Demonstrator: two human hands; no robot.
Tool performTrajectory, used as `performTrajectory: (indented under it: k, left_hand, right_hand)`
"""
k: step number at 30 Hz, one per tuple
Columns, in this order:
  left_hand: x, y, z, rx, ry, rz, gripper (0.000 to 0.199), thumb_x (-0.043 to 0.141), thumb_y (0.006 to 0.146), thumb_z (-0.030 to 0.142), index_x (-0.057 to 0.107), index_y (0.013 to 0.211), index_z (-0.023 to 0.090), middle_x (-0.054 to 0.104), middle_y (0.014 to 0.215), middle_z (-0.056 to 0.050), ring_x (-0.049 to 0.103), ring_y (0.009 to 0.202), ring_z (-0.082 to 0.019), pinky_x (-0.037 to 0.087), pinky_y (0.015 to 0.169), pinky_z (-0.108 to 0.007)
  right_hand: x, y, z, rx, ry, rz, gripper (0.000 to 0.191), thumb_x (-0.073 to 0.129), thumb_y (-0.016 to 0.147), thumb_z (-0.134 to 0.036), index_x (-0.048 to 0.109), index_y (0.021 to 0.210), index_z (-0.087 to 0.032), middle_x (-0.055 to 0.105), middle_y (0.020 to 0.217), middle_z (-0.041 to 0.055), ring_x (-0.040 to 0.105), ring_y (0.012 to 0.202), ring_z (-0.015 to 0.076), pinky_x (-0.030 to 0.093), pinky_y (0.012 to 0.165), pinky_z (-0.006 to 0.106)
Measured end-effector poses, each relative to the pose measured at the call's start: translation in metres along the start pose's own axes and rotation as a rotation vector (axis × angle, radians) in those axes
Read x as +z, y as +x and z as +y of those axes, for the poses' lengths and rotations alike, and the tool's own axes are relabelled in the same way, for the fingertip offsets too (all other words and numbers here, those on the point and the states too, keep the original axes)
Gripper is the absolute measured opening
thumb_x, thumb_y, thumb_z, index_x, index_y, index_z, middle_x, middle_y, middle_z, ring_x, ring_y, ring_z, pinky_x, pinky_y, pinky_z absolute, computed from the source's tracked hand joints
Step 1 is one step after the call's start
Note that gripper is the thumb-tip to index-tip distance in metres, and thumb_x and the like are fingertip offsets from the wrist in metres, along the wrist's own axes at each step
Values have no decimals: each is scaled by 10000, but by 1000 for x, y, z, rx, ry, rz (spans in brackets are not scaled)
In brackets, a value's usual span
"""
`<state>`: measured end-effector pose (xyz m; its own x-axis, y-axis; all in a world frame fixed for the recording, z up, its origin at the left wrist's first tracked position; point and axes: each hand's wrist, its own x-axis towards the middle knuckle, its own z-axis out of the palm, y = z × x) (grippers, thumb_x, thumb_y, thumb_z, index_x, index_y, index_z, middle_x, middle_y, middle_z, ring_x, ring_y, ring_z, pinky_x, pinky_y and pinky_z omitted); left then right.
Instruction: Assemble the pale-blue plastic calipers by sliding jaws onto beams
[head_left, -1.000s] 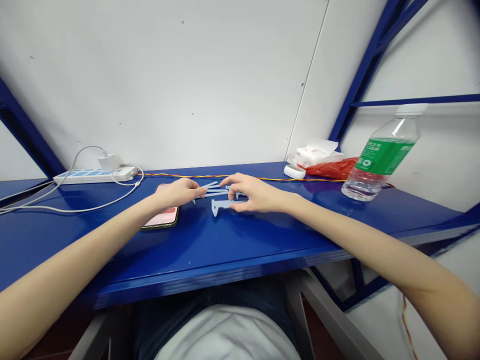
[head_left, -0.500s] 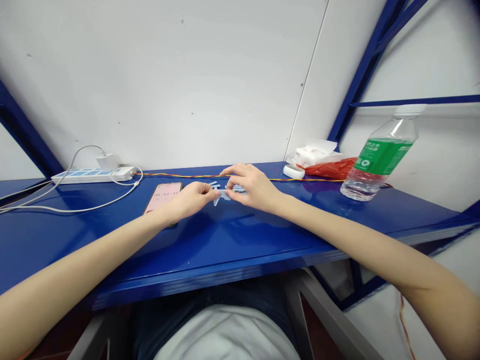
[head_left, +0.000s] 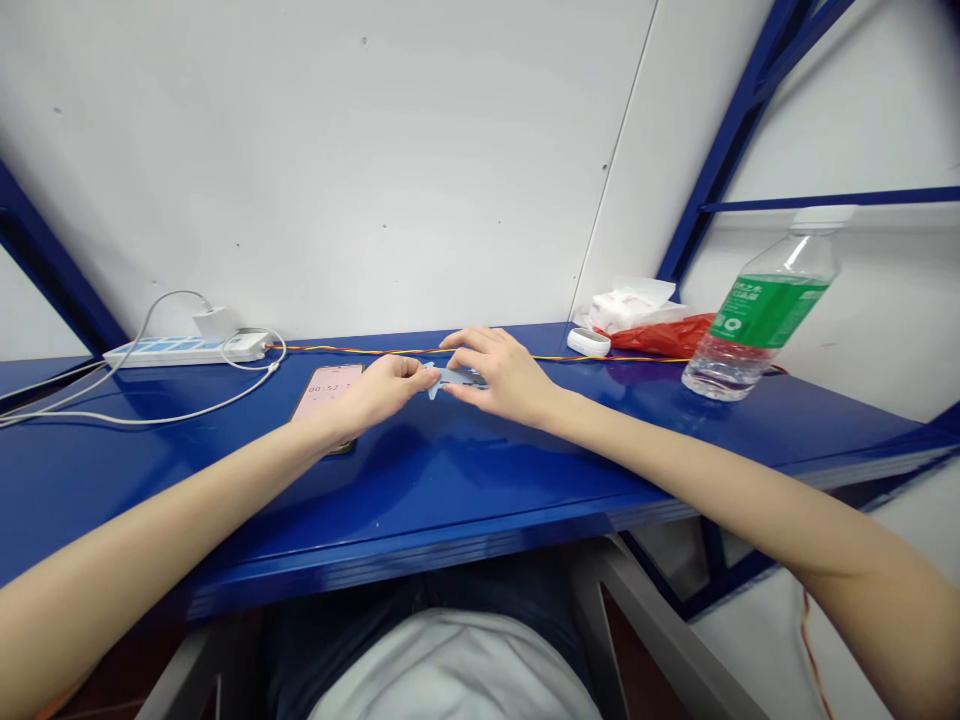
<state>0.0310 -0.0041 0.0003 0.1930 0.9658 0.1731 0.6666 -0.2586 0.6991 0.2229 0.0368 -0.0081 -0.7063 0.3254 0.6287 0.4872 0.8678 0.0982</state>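
A small light-blue flat piece (head_left: 452,376) with pointed ends and thin slots lies between my two hands, just above the blue tabletop. The thumb and forefinger of my left hand (head_left: 390,388) are closed in a pinch on its left end. My right hand (head_left: 511,377) curves round its right side, thumb below and bent fingers above, the upper fingers somewhat spread. Those fingers hide part of the piece, so its full shape cannot be made out.
A phone (head_left: 328,385) showing a running timer lies partly under my left wrist. A white power strip (head_left: 176,350) with cables stands at left. Twisted wires (head_left: 360,351) run along the back. At right are a white oval device (head_left: 589,343), tissues (head_left: 630,305), a red bag (head_left: 667,338) and a water bottle (head_left: 757,315).
The light-blue piece has turned and shows a broader face. My left hand has shifted slightly, and the right thumb has moved a little left. Loose blue strips behind the fingers no longer show.
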Motion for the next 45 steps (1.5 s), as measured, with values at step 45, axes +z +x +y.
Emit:
performTrajectory:
  k: [45]
  left_hand:
    - [-23,22,-43,352,1081,-115,283,433,896,292,611,1069,156,605,1067,-99,534,1023,-254,433,876,-376]
  right_hand:
    - [-30,-14,52,329,175,-738,273,641,724,-389,650,958,-249,444,1327,87,403,1249,309,352,1013,441]
